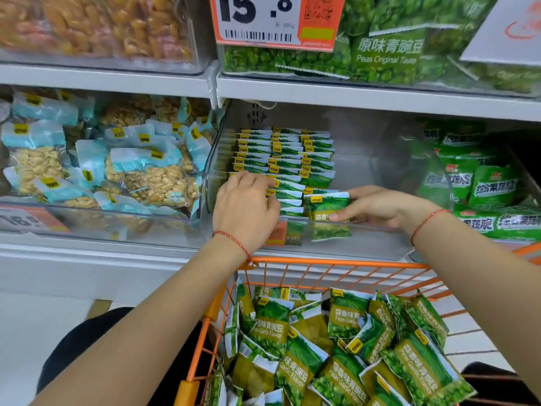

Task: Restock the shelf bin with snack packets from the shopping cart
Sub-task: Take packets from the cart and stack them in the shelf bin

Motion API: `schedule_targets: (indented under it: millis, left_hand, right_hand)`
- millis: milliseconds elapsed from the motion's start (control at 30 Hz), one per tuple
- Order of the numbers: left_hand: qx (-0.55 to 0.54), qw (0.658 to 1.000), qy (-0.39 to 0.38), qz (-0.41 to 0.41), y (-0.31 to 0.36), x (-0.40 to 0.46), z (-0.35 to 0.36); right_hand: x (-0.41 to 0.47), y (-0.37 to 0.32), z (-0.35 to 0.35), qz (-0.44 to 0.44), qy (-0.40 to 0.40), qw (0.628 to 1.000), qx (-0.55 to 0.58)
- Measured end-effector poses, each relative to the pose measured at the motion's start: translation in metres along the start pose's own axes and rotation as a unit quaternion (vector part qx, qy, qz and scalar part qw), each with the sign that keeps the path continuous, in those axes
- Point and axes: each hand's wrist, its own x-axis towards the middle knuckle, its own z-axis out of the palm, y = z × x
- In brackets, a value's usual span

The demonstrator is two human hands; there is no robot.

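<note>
- Snack packets [281,159], green with yellow logo tabs, stand on edge in three tidy rows inside the clear shelf bin [380,230], running back from the two hands toward the rear wall.
- One green pea packet [328,208] sits at the front of the right-most row, pinched by the right hand [380,208]: thumb on its top edge, fingertips across its printed face.
- Just left of that grip, the left hand [244,209] rests with curled fingers on the tops of the left and middle rows, pressing against the packet edges; whether it actually grasps any packet cannot be told.
- Both wrists carry a thin red string bracelet [234,240].
- Below the hands, the orange wire shopping cart [336,263] holds a loose heap of the same garlic-flavour pea packets [336,347], lying at all angles.
- Left of the left hand, a neighbouring clear bin holds pale blue peanut packs [96,168].
- Right of the right hand, another bin contains green vegetable-crisp bags [483,183].
- Above the hands, an orange price tag [275,19] hangs on the upper shelf, in front of original-taste pea bags [389,51].
</note>
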Motion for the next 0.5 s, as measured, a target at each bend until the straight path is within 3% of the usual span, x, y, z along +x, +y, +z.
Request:
schedule_targets:
  millis: [133,233,367,500]
  left_hand:
    - [0.005,1.000,-0.004,-0.001,0.001,-0.001,-0.001]
    - [0.008,1.000,-0.007,-0.001,0.002,0.000,-0.001]
    - [0.006,1.000,-0.008,-0.001,0.003,-0.001,-0.003]
    - [0.006,1.000,-0.009,-0.004,0.004,-0.001,-0.004]
  right_hand:
    - [-0.007,-0.002,0.005,-0.090,0.081,0.988,-0.093]
    - [-0.006,-0.004,0.006,-0.116,0.130,0.981,-0.086]
    - [-0.002,-0.007,0.013,-0.111,0.106,0.981,-0.116]
    - [0.003,-0.007,0.014,-0.076,0.150,0.974,-0.154]
